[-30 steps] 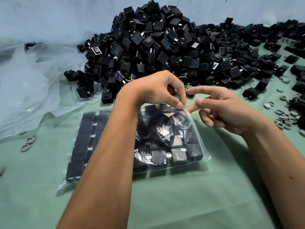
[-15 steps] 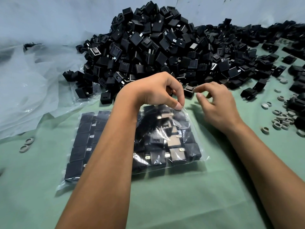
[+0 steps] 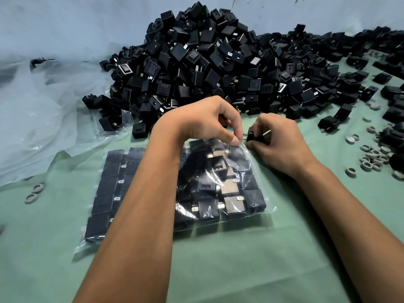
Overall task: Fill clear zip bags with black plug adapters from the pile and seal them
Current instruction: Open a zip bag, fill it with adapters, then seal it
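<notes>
Here the left hand (image 3: 205,121) pinches the crinkled clear bag (image 3: 247,171)'s lip; the right hand (image 3: 277,145)'s grip clamps a black adapter (image 3: 254,134).

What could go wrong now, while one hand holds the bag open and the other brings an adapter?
The left hand pinches only the zip bag's thin edge; that grip could slip and the mouth close. The adapter in the right hand has metal prongs that might snag the film. The bag looks nearly full, so sealing may be hard.
</notes>
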`<act>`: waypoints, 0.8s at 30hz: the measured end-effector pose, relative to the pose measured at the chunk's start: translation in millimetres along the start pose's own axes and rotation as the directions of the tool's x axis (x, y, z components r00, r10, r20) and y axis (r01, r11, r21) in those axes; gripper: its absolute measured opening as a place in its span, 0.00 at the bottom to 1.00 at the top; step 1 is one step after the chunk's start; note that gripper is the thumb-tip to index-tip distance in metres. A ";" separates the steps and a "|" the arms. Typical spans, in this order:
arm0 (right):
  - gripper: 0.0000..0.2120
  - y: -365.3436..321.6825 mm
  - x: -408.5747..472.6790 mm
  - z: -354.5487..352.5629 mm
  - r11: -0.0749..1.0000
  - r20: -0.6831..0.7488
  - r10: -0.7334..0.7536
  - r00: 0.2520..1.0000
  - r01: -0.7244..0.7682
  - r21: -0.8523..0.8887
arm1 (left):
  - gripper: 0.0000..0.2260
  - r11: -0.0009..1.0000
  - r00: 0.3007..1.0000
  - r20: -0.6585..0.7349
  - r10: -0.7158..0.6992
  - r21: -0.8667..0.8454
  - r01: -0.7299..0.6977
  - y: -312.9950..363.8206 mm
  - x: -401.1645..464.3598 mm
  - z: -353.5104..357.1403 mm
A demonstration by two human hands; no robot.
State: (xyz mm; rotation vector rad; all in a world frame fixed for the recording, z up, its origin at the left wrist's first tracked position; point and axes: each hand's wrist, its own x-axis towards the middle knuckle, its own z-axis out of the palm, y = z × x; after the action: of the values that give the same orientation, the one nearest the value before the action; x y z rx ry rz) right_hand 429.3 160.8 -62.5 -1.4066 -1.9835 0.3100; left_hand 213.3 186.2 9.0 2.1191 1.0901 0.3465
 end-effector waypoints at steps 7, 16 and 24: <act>0.18 -2.5 -5.2 -13.6 0.916 0.086 0.088 0.992 -0.114 0.384 | 0.05 1.000 1.000 0.009 0.015 0.006 -0.015 -0.4 -0.7 -1.8; 0.17 -16.8 -10.5 -18.7 0.762 0.351 -0.077 0.933 -0.172 0.625 | 0.04 1.000 0.999 -0.017 0.027 0.016 -0.027 2.9 -2.2 -1.7; 0.10 -13.6 -9.2 -20.9 0.695 0.290 -0.027 0.957 -0.191 0.694 | 0.04 0.967 0.817 -0.542 -0.196 -0.244 0.070 -37.1 -25.4 -35.1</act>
State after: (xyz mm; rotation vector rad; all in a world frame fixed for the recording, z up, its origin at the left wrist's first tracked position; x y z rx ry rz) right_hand 434.4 143.3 -43.0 -0.9527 -1.6897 1.2483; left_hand 157.4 197.1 9.8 1.7687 1.4475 1.0262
